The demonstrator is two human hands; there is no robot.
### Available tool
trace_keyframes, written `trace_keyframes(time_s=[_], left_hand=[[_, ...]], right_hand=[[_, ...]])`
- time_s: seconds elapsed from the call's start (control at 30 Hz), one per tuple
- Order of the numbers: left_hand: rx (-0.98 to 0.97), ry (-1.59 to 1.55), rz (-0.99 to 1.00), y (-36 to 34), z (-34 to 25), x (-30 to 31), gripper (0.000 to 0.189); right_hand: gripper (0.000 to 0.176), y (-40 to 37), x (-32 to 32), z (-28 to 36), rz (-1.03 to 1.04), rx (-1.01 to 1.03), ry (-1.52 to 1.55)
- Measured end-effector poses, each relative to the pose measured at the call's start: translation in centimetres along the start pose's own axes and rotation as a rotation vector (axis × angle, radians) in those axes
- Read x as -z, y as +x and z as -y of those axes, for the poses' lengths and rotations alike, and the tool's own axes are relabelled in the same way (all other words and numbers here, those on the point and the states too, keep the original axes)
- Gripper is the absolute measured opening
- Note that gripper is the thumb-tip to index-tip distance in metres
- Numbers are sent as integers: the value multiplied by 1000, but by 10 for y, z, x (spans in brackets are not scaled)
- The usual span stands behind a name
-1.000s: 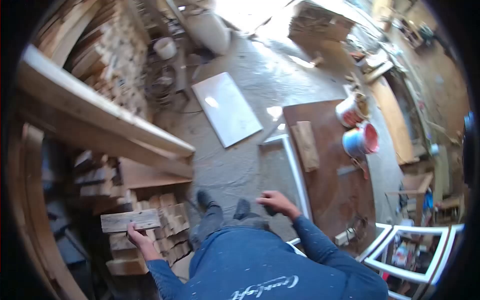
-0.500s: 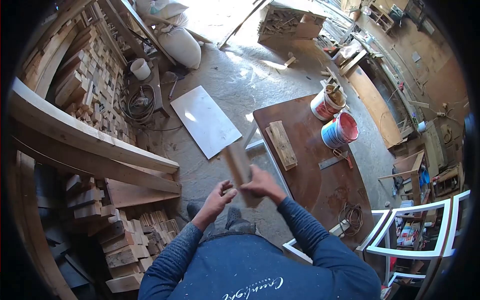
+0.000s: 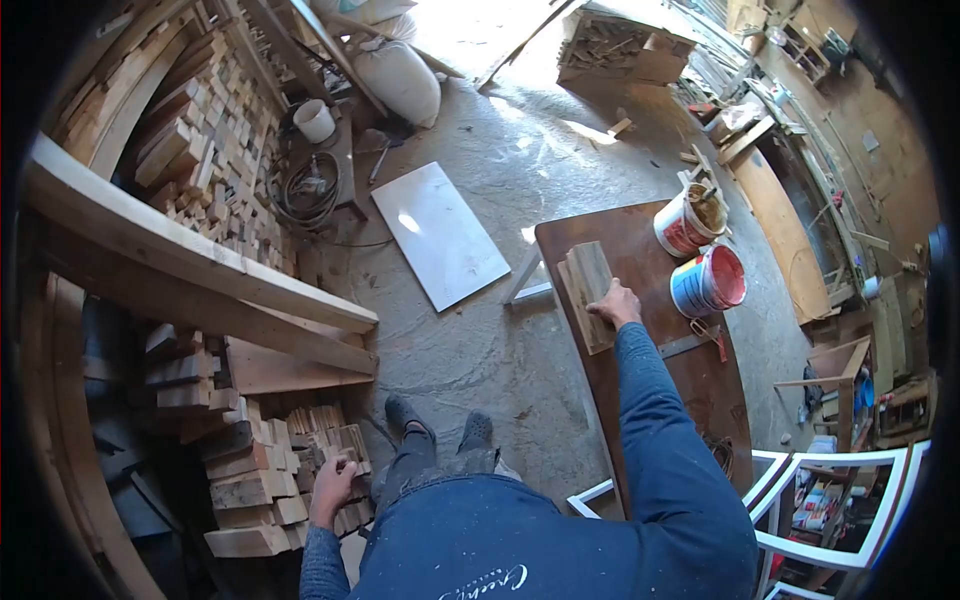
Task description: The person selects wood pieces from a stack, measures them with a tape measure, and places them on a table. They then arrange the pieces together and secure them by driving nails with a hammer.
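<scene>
My right hand point(image 3: 617, 303) grips the near end of a wooden board point(image 3: 590, 272) on the brown tabletop point(image 3: 650, 375). The board lies lengthwise on top of another wood piece point(image 3: 578, 315), whose left edge and near end stick out from under it. My left hand point(image 3: 335, 487) is low on the left, fingers loosely bent and nothing visible in them. In this view it overlaps a stack of short wood offcuts point(image 3: 325, 430).
Two paint buckets point(image 3: 690, 222) point(image 3: 708, 282) stand on the table's right side, with a metal square point(image 3: 685, 345) nearby. On the floor lies a white panel point(image 3: 440, 235). Stacked timber point(image 3: 225, 120) and a long beam point(image 3: 200, 235) line the left. White frames point(image 3: 840, 500) stand at right.
My right hand has carried the board rightward from in front of me onto the wood piece on the table. My left hand has dropped down and left, away from the board.
</scene>
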State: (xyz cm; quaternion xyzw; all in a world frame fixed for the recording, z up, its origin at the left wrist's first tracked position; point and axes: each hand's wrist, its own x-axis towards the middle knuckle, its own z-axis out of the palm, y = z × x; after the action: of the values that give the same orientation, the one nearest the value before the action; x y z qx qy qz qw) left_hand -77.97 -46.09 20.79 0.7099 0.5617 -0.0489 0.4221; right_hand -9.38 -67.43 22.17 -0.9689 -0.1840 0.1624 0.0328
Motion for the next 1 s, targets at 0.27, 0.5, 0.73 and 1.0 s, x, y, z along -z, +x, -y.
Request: trace_keyframes(time_s=[0.27, 0.5, 0.73, 1.0], left_hand=[[251, -286, -516, -39, 98, 32, 37], [472, -728, -799, 71, 218, 129, 31], [-41, -605, -849, 169, 231, 177, 34], [355, -1108, -799, 56, 218, 218, 37]], right_hand=[[67, -65, -31, 21, -218, 331, 89], [58, -194, -234, 27, 583, 241, 303], [44, -241, -350, -57, 731, 278, 164], [44, -280, -348, 1, 488, 29, 406]])
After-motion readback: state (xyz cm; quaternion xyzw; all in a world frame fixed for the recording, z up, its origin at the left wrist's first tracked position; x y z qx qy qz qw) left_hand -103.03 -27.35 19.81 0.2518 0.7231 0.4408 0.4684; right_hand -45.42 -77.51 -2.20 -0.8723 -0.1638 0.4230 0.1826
